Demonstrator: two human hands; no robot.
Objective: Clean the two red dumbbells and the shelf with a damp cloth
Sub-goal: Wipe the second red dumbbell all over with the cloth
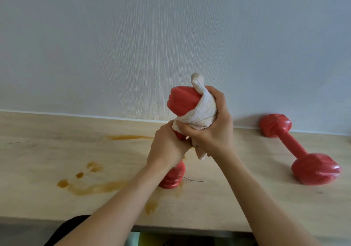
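Right hand (pixel 212 129) is clutching my white terry cloth (pixel 199 110) around the upright red plastic-coated dumbbell (pixel 180 99), mid-frame.
Left hand (pixel 169 147) is gripping its handle; I'm seeing the second red dumbbell (pixel 298 150) lying at right on the stained pale wooden shelf (pixel 76 160).

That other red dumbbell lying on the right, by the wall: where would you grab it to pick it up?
Take the lying dumbbell by its thin middle bar, coming down from above. It rests flat on the shelf with both bulky heads down, so the bar sits exposed between them, narrow enough for fingers to curl round.
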